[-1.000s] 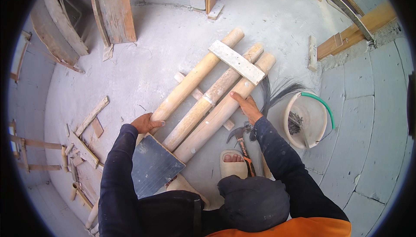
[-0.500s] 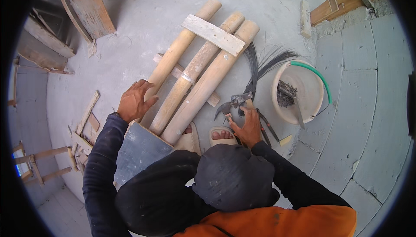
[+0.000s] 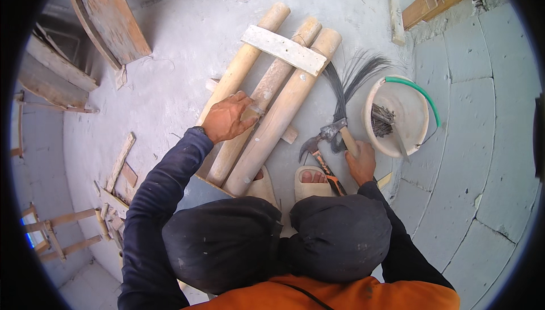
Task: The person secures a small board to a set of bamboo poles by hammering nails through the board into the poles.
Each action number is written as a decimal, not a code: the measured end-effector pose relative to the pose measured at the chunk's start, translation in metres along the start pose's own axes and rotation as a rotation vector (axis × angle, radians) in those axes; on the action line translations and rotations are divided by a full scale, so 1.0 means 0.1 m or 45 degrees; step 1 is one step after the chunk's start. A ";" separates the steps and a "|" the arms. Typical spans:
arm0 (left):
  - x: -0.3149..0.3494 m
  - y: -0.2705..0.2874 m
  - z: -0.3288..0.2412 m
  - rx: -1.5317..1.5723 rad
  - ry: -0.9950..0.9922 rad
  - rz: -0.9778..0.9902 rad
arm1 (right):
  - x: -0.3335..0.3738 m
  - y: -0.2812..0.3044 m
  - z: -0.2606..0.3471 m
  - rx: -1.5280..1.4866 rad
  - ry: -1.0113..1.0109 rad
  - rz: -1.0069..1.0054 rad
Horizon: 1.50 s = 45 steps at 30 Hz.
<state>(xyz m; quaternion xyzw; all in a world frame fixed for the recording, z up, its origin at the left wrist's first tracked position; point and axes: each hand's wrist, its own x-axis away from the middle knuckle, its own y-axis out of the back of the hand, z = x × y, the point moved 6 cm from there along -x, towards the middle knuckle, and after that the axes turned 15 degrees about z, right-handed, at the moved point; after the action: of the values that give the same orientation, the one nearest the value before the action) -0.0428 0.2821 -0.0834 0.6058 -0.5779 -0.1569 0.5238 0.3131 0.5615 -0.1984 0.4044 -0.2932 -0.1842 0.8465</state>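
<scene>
Three light wooden poles (image 3: pixel 277 111) lie side by side on the floor in front of me, with a short pale board (image 3: pixel 284 48) across their far ends. My left hand (image 3: pixel 228 118) is over the left and middle poles, palm down, with thumb and fingers apart and nothing held. Whether it presses on the wood I cannot tell. My right hand (image 3: pixel 362 163) is closed around the wooden handle of a claw hammer (image 3: pixel 328 133), whose metal head is low over the floor. Beside the hammer lie pincers (image 3: pixel 330 173) with orange and black handles. A bundle of thin dark wire (image 3: pixel 343 86) spreads out beyond the hammer head.
A white bucket (image 3: pixel 417 111) with a green-sleeved handle holds nails (image 3: pixel 383 120) and a flat blade-like tool. A grey panel (image 3: pixel 201 192) meets the poles' near ends. Wood scraps (image 3: pixel 121 162) lie at left, curved wooden panels (image 3: pixel 110 15) stand far left, and a block wall (image 3: pixel 465 128) rises at right.
My left hand has moved right and forward, from the left pole toward the middle one. My right hand has closed on the hammer handle and shifted right. My knees have spread apart.
</scene>
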 end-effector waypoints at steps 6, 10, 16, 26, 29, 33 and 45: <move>-0.16 -0.06 0.11 0.183 -0.032 -0.088 | 0.13 0.01 -0.12 -0.098 -0.136 -0.165; -0.20 -0.11 0.16 0.146 0.067 -0.123 | 0.12 0.03 0.15 0.080 0.081 -0.200; -0.49 0.35 0.20 0.123 0.054 -0.496 | -0.98 0.22 1.08 -0.742 0.134 0.069; -1.31 0.46 1.16 0.773 0.271 -0.277 | -1.87 0.27 1.66 -1.155 -0.152 0.093; -1.21 0.42 1.25 0.850 0.257 -0.204 | -1.79 0.23 1.75 -1.282 -0.169 0.078; -0.94 0.33 1.42 0.981 0.392 -0.238 | -1.34 -0.08 1.29 -1.189 -0.115 0.144; 0.42 -0.96 1.61 1.945 0.377 0.653 | -0.78 -1.11 1.85 0.167 0.640 0.537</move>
<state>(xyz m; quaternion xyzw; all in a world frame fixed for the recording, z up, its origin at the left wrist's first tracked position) -0.1077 0.1519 -0.2091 0.6591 -0.5709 0.4861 0.0572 0.1260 0.4300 -0.2206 0.4211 -0.1639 0.1198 0.8840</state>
